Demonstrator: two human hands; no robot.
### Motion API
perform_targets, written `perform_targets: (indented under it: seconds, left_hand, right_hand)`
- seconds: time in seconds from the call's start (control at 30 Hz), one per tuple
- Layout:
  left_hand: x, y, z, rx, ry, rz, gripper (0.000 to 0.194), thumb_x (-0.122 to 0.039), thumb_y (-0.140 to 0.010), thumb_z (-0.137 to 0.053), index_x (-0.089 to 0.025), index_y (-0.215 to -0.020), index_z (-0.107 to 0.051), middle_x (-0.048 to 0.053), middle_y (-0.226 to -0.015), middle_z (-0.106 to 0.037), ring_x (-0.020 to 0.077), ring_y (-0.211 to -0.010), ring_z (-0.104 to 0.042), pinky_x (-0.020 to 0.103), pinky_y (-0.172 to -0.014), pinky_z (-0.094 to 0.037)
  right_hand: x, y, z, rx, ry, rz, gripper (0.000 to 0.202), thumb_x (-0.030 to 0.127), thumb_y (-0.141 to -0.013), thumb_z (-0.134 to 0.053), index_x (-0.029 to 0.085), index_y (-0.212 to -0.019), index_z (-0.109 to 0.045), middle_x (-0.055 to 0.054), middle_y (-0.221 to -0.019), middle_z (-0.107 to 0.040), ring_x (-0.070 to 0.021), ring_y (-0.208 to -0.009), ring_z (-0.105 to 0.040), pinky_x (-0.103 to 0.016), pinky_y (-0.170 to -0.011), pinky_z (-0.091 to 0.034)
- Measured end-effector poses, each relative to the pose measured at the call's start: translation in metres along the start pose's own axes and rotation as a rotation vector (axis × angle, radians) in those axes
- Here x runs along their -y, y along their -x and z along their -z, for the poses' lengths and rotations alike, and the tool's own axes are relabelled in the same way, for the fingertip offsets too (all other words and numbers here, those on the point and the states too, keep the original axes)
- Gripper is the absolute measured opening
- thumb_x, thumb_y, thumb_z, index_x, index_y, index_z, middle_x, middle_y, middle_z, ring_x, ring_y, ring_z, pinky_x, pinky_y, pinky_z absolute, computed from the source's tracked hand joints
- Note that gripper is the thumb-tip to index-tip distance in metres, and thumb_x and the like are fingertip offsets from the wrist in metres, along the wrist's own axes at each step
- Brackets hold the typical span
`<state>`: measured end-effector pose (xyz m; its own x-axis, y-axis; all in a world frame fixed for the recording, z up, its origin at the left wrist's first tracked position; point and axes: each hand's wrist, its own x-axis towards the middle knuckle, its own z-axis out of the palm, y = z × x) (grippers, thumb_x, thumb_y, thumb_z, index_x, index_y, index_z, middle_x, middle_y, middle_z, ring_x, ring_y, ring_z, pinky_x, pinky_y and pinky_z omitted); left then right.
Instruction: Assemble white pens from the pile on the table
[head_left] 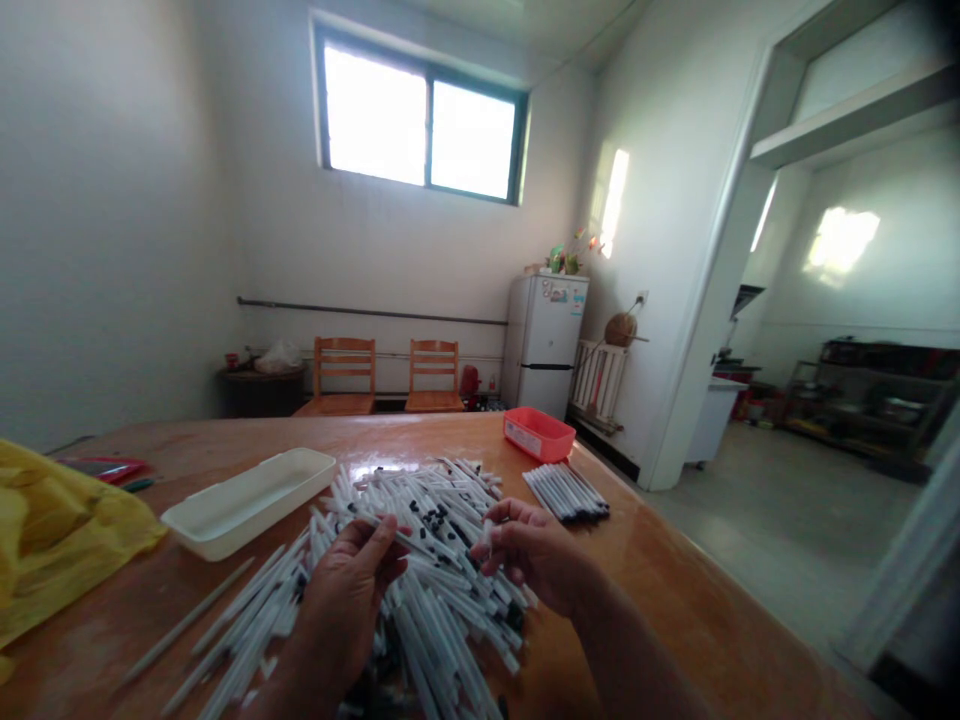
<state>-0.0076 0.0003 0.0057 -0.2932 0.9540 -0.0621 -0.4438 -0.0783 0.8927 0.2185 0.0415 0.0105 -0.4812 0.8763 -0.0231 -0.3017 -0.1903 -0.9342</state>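
Note:
A big loose pile of white pen barrels (442, 610) with black ends and small black pieces covers the middle of the table. Over the pile, my left hand (358, 565) is closed, thumb against fingers, on a slim white pen barrel (403, 540) that is partly hidden by the fingers. To its right, my right hand (536, 555) pinches a small whitish translucent piece (487, 538), too small to name surely. The two hands are apart. Beyond my right hand lies a neat row of pens (564, 488), side by side, their dark ends toward me.
A long cream tray (251, 505) sits left of the pile, and a red plastic basket (536, 435) stands at the far right edge. Yellow plastic bag (67, 540) at the left. Behind the wooden table (637, 610) are two chairs (345, 375) and a fridge (551, 335).

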Motion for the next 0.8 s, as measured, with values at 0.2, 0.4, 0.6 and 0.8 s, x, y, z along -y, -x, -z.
perform_targets:
  seconds: [0.2,0.4,0.6,0.8]
  left_hand:
    - [-0.001,0.001,-0.002,0.029,0.036,-0.008,0.025,-0.032,-0.073,-0.080,-0.019,-0.082,-0.060,0.000,-0.082,-0.069,0.0106,-0.072,-0.063,0.020,-0.066,-0.053]
    - [0.000,0.001,-0.003,-0.003,0.084,0.003,0.021,-0.024,-0.074,-0.079,-0.018,-0.083,-0.062,0.001,-0.081,-0.070,0.0118,-0.073,-0.066,0.022,-0.068,-0.056]
    - [-0.001,0.001,-0.003,-0.021,0.102,-0.001,0.022,-0.023,-0.073,-0.080,-0.018,-0.084,-0.062,0.002,-0.081,-0.071,0.0116,-0.073,-0.067,0.021,-0.068,-0.056]
    - [0.000,0.003,-0.005,-0.028,0.105,0.003,0.027,-0.026,-0.068,-0.084,-0.019,-0.083,-0.063,0.000,-0.080,-0.071,0.0116,-0.073,-0.067,0.022,-0.070,-0.056]
  right_hand:
    - [-0.003,-0.002,-0.006,0.013,0.004,-0.023,0.033,0.022,-0.073,-0.070,0.014,-0.101,-0.054,-0.012,-0.089,-0.075,-0.0155,-0.063,-0.070,-0.015,-0.041,-0.036]
    - [-0.009,-0.005,-0.013,-0.073,0.000,-0.010,0.027,0.019,-0.069,-0.073,0.014,-0.090,-0.058,0.001,-0.064,-0.066,-0.0053,-0.044,-0.051,-0.014,-0.038,-0.032]
    - [-0.012,-0.004,-0.021,-0.014,0.013,-0.087,0.033,0.019,-0.065,-0.074,0.015,-0.090,-0.054,-0.008,-0.075,-0.074,-0.0132,-0.056,-0.065,-0.020,-0.049,-0.047]
    - [-0.021,-0.006,-0.028,0.048,-0.008,-0.095,0.039,0.026,-0.067,-0.079,0.015,-0.093,-0.052,-0.012,-0.082,-0.076,-0.0174,-0.064,-0.071,-0.024,-0.058,-0.052]
